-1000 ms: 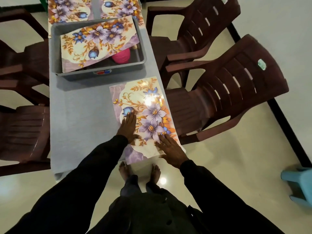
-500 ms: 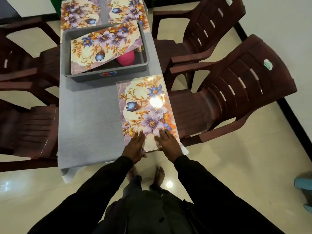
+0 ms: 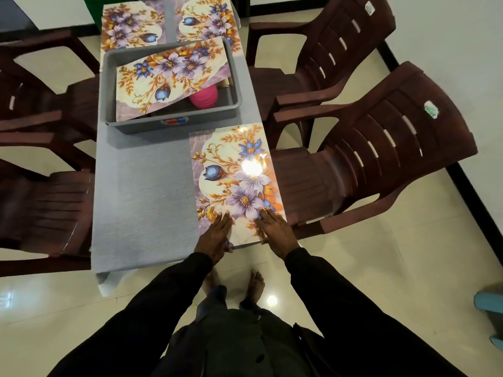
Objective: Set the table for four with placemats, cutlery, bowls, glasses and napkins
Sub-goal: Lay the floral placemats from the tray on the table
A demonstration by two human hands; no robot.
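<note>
A floral placemat (image 3: 234, 178) lies flat along the near right side of the grey table (image 3: 144, 191). My left hand (image 3: 215, 236) and my right hand (image 3: 275, 231) both press on its near end with straight fingers. Two more floral placemats lie at the far end, a far left placemat (image 3: 128, 25) and a far right placemat (image 3: 209, 17). Another placemat (image 3: 171, 77) rests tilted across the grey tub (image 3: 174, 122) in the table's middle. A pink object (image 3: 204, 97) shows under it inside the tub; the tub's other contents are hidden.
Dark brown plastic chairs stand around the table: a right near chair (image 3: 381, 164), a right far chair (image 3: 326, 47), a left near chair (image 3: 46, 210) and a left far chair (image 3: 40, 85). A light blue stool (image 3: 490, 308) stands at the right edge. My bare feet stand on glossy floor.
Both hands slid back along the placemat toward its near end. The placemat was straightened and now lies parallel to the table's right edge.
</note>
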